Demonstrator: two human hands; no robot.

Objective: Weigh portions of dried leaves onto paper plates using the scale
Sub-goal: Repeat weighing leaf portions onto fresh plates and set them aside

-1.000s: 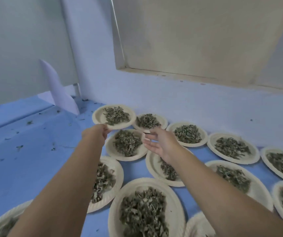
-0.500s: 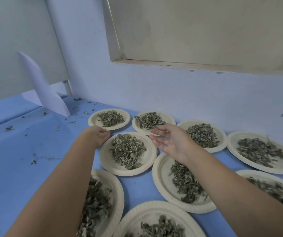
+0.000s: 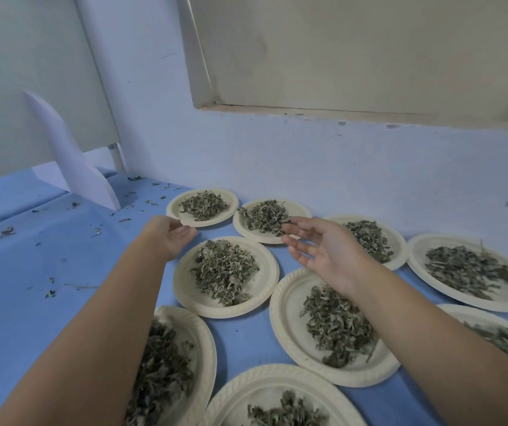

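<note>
1. Nearest to us, a bottom plate (image 3: 246, 378) and a near-left plate (image 3: 207, 348) each carried a heap of dried leaves (image 3: 335, 330). Both were cut off by the frame edge or by our left forearm.
2. Just beyond them, a right-hand plate (image 3: 281, 318) lay partly under our right forearm, its pile showing on the near side.
3. The centre plate (image 3: 268, 265) sat flat on the blue cloth (image 3: 46, 318) between our two hands, and nothing touched its mound of leaves.
4. Our left hand (image 3: 169, 238) hovered just beside that plate's far-left rim, with the fingers loosely curled, the palm turned inward and nothing held.
5. Our right hand (image 3: 323, 250) hung above the cloth with straight, slightly spread fingers, the palm facing left and holding nothing. Its fingertips reached over the near edge of the second far plate (image 3: 300, 209).
6. Further back stood the far-left plate (image 3: 234, 199), a third plate (image 3: 398, 241) half hidden by our right hand, and a wide plate (image 3: 418, 262) at the right — all filled.
7. Leaf crumbs (image 3: 50, 293) dotted the cloth on the left, and a folded white sheet (image 3: 71, 161) stood upright by the pale wall (image 3: 277, 155).
</note>
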